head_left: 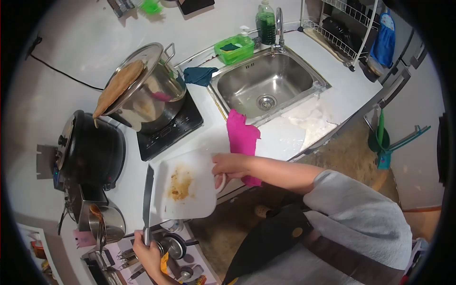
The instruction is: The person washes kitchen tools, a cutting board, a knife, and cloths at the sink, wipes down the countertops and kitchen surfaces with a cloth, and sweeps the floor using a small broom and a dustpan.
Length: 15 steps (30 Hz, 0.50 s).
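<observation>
With our right hand [230,165], we hold a white cutting board [202,190] by its side near the handle, the fingers closed on the edge. The board is in front of us, by the near edge of the white counter [211,135], with a brown, wet-looking smear [179,184] on its face. In our left hand [148,254], we grip the handle of a knife [148,199], its blade pointing away from us along the board's left side; we cannot tell whether blade and board touch. A pink cloth [241,135] lies between the board and the sink [242,95], partly hidden behind our right forearm. Beyond the board, we see a steel pot [156,102] on a black hob [175,133], with a dark teal cloth [200,76] between pot and sink. To the left, we have a large black cooker [97,147].
</observation>
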Each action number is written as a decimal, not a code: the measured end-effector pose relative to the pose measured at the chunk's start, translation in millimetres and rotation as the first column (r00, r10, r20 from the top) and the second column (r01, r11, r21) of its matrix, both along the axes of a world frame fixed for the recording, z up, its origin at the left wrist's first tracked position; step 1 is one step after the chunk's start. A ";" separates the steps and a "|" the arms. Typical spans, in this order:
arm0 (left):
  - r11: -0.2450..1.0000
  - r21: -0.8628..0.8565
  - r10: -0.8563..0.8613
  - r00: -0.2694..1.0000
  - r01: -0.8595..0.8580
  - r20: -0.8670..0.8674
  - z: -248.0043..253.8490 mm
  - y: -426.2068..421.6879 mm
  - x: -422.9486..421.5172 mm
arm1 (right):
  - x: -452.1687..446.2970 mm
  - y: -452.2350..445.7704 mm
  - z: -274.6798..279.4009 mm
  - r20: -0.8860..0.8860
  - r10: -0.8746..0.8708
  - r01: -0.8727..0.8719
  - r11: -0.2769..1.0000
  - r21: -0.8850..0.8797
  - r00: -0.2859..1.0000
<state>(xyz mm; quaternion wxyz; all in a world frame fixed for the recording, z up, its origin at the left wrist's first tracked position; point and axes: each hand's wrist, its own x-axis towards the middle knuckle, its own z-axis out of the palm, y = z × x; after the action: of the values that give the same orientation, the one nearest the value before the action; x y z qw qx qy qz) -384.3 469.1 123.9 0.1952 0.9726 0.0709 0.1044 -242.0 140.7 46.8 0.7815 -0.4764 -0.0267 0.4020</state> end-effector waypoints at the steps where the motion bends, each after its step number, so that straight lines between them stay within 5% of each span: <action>1: 0.995 -0.091 -0.027 1.000 0.027 -0.004 7.9 -17.2 8.9 | -5.0 -17.7 1.8 -0.024 -0.023 0.025 0.996 0.087 0.999; 5: 0.938 -0.330 -0.134 0.989 0.107 -0.062 34.0 -102.5 64.6 | -30.4 -132.2 23.8 -0.013 -0.136 0.137 0.987 0.082 0.991; 9: 0.887 -0.254 -0.392 0.919 0.386 0.026 20.3 -186.4 148.6 | -61.3 -264.2 43.2 -0.086 -0.399 0.407 0.902 0.142 0.913; 15: 0.853 -0.002 -0.491 0.802 0.522 -0.338 -66.0 -358.2 276.7 | -71.3 -429.3 55.5 0.046 -0.635 0.635 0.772 0.009 0.771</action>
<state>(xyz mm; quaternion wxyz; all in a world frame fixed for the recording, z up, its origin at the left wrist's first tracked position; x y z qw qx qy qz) -107.6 110.9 57.9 0.1571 0.9674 -0.1649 -0.1111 -313.3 -288.6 102.3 0.8688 -0.4693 0.1189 0.1037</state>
